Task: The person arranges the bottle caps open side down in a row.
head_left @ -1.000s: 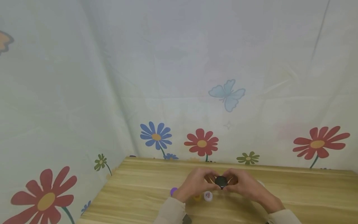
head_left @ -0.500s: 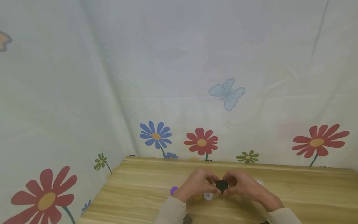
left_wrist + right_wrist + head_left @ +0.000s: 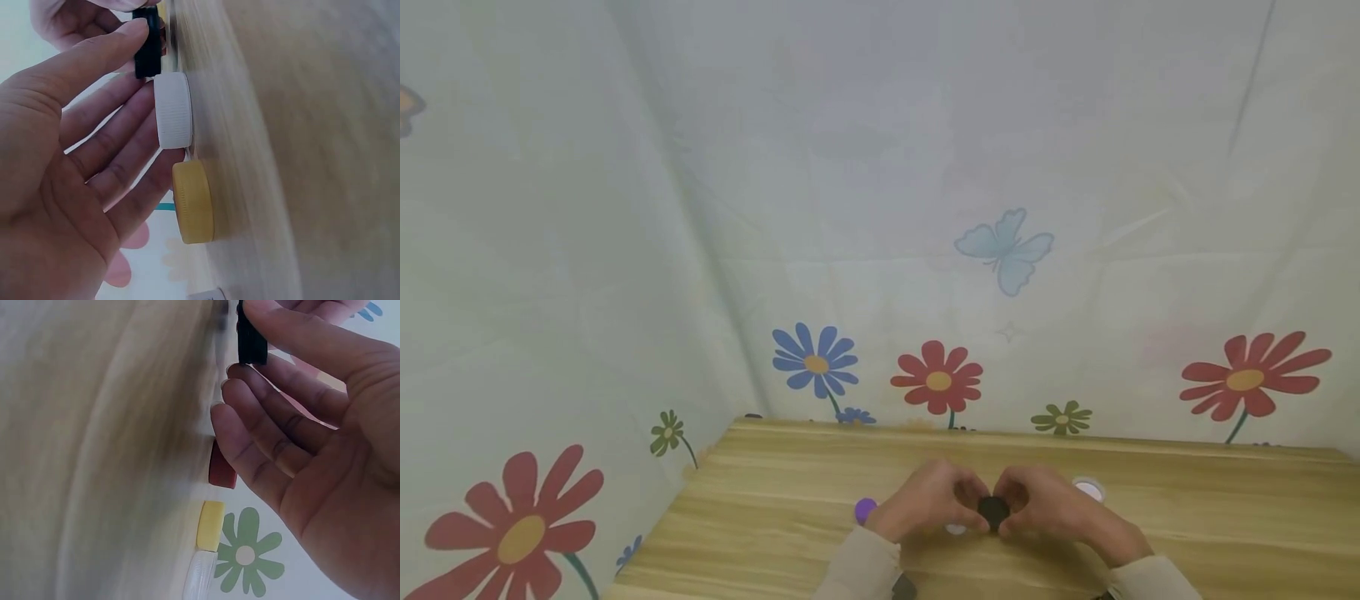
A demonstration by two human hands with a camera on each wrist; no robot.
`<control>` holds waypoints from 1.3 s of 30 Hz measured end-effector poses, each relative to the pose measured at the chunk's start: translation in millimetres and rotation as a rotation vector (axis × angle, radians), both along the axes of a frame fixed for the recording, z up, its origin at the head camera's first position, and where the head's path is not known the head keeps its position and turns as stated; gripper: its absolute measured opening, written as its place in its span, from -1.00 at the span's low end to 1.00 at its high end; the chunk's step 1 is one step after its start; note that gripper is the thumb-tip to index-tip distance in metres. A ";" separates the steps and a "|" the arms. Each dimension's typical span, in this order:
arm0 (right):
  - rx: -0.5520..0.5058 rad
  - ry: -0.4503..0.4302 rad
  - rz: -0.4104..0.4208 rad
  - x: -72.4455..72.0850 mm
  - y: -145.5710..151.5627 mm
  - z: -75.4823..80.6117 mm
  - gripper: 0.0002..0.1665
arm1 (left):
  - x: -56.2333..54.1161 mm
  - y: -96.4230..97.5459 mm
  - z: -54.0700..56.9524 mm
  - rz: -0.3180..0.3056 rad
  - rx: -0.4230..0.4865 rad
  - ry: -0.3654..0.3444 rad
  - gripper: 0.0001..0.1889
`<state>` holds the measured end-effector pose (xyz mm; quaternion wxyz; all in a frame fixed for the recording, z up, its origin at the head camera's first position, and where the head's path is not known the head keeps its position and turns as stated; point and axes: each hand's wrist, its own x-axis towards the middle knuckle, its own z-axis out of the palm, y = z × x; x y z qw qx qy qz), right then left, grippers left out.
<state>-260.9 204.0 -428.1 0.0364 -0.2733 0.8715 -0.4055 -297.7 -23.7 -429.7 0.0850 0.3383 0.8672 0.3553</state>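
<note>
A round black bottle cap [image 3: 993, 512] is pinched between both hands above the table. My left hand [image 3: 925, 502] holds its left edge, thumb on the near face in the left wrist view. From the other side my right hand [image 3: 1051, 502] pinches the same cap, also seen as a dark edge-on cap [image 3: 252, 337] in the right wrist view. Beside the left fingers stand a ribbed white cap [image 3: 174, 111] and an orange-yellow cap [image 3: 194, 203]. Past the right fingertips are a red cap [image 3: 222, 467] and a yellow cap [image 3: 210, 525].
A purple cap [image 3: 865, 510] lies left of the left wrist. Behind the right hand sits a round white-and-clear lid [image 3: 1088, 489]. The wooden table [image 3: 790, 475] meets a flower-printed cloth [image 3: 880, 208] at its back edge.
Both hands have lowered slightly toward the near side with the black cap, which shows its face more. The purple cap and the white-and-clear lid are more exposed; the orange-yellow one is now covered in the head view.
</note>
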 end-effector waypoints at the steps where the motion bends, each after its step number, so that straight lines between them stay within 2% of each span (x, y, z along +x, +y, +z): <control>1: 0.000 -0.002 0.005 -0.2 0.0 -0.6 -0.63 | 0.3 0.2 0.2 0.001 -0.004 -0.003 -0.71; 5: 0.007 -0.015 0.014 -0.5 0.2 -2.1 -0.63 | 1.3 0.3 0.8 -0.007 -0.008 -0.009 -0.72; 16: 0.067 -0.023 -0.003 -0.1 -0.1 -0.9 -0.61 | 3.1 1.6 4.3 -0.018 -0.026 0.036 -0.73; 24: 0.061 -0.015 0.002 0.6 -0.1 -2.5 -0.62 | 4.4 2.2 4.8 -0.023 -0.076 0.093 -0.72; 28: 0.063 -0.011 0.008 1.3 -0.4 -1.8 -0.61 | 5.9 1.9 5.4 -0.012 -0.072 0.087 -0.72; 33: 0.084 -0.007 -0.049 2.7 -0.6 3.9 -0.57 | 4.5 0.7 5.9 0.016 -0.040 0.048 -0.70; 35: 0.072 0.022 -0.080 3.1 1.0 6.4 -0.58 | 2.1 1.0 5.8 0.029 -0.023 0.044 -0.69; 39: 0.037 0.097 -0.134 3.1 7.8 8.0 -0.63 | -3.1 6.8 5.9 0.053 -0.019 0.107 -0.63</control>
